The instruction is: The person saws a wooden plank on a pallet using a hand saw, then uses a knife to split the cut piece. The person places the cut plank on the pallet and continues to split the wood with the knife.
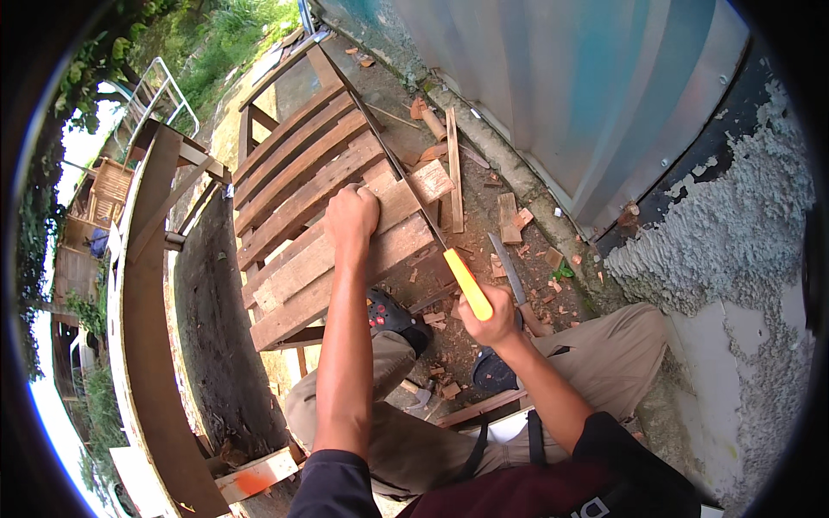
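My left hand (352, 216), its fingers curled closed, bears down on a wooden board (298, 269). The board lies across a slatted wooden bench (302, 186), and its end sticks out past the bench's right side. In my right hand (490, 322) is the yellow handle of a handsaw (466, 283). The saw's dark, narrow blade runs away from me, crossing the board to the right of my left hand near the overhanging end. How deep the blade sits in the wood cannot be made out.
A large knife (508, 269) with a wooden handle lies on the ground by my right foot. Near my feet are a hammer (420, 396), offcuts (508, 211) and wood chips. A metal sheet wall (553, 95) stands right; a curved wooden frame (155, 345) stands left.
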### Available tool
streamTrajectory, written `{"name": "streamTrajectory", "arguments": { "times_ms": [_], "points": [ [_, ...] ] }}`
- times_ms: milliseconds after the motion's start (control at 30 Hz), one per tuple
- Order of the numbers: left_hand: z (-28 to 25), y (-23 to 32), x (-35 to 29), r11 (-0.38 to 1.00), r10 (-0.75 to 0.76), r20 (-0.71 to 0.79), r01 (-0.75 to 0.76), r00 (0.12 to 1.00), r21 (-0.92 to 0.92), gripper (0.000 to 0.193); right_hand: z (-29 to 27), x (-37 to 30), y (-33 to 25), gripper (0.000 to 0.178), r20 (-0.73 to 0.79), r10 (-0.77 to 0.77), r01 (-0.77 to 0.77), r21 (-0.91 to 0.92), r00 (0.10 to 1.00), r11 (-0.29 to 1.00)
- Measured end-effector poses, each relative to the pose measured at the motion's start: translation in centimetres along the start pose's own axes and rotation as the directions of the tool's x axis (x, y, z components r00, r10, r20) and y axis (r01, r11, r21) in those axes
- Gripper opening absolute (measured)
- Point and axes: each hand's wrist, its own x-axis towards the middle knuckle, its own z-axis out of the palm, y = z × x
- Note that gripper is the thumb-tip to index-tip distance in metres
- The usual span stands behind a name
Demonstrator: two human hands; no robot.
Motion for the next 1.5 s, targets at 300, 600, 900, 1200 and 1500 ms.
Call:
{"name": "streamTrajectory", "arguments": {
  "times_ms": [300, 600, 900, 1200, 1500],
  "points": [
    [2.2, -1.0, -1.2, 0.938, 0.263, -0.473, -0.337, 0.841, -0.078, 0.031, -6.7, -14.9, 0.3, 0.009, 0.092, -0.022, 0.031, -0.097, 0.996, 0.995],
    [3.4, 0.5, -2.3, 0.986, 0.166, -0.392, -0.164, 0.905, 0.038, 0.032, -6.7, -14.3, 0.1, 0.008, 0.067, 0.037, -0.036, -0.020, 0.997, 0.999],
    [3.6, 0.5, -2.3, 0.980, 0.167, -0.429, -0.196, 0.888, -0.024, 0.030, -5.6, -14.3, -1.1, 0.012, 0.103, -0.018, 0.020, -0.013, 0.995, 1.000],
    [3.3, 0.3, -2.1, 0.975, 0.163, -0.440, -0.213, 0.883, -0.065, 0.028, -6.5, -14.4, -2.7, 0.016, 0.033, 0.160, -0.157, -0.070, 0.987, 0.985],
    [3.1, 0.6, -2.4, 0.977, 0.164, -0.393, -0.205, 0.905, -0.065, 0.043, -6.4, -15.5, -1.6, 0.017, -0.037, 0.126, -0.128, -0.039, 0.991, 0.991]
  ]
}}
